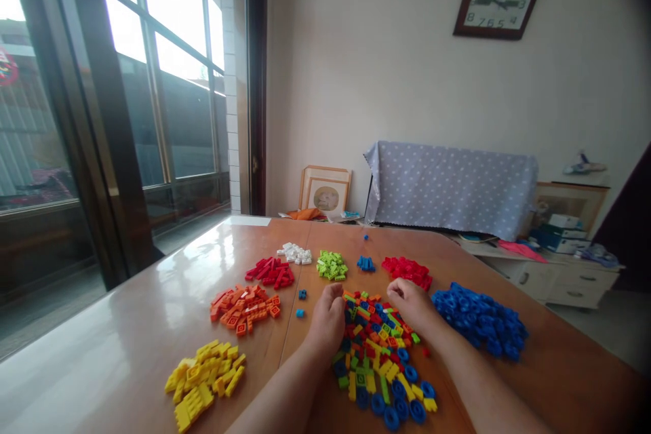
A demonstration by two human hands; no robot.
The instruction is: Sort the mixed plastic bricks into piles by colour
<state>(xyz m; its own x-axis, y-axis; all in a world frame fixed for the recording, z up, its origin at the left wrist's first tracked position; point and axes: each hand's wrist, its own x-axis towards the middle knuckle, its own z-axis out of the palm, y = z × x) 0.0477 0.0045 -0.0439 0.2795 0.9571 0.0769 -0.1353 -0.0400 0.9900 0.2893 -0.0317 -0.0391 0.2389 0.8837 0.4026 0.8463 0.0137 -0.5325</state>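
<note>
A mixed pile of toy building bricks (373, 346) in several colours, with blue rings among them, lies between my forearms. At the pile's upper left edge is my left hand (328, 315), its fingers curled together; whatever they may hold is hidden. My right hand (411, 302) is closed in a pinch over the pile's upper right side, near the red pieces (407, 271). What sits in that pinch cannot be made out. Left of my left hand lie two small blue pieces, a darker one (302, 294) and a lighter brick (300, 313).
Sorted heaps surround the pile on the wooden table (127, 346): yellow bricks (203, 376), orange bricks (244, 306), dark red bricks (270, 272), white bricks (295, 253), lime bricks (331, 265), small blue bricks (365, 264) and blue rings (481, 319). A single blue piece (365, 237) lies farther back.
</note>
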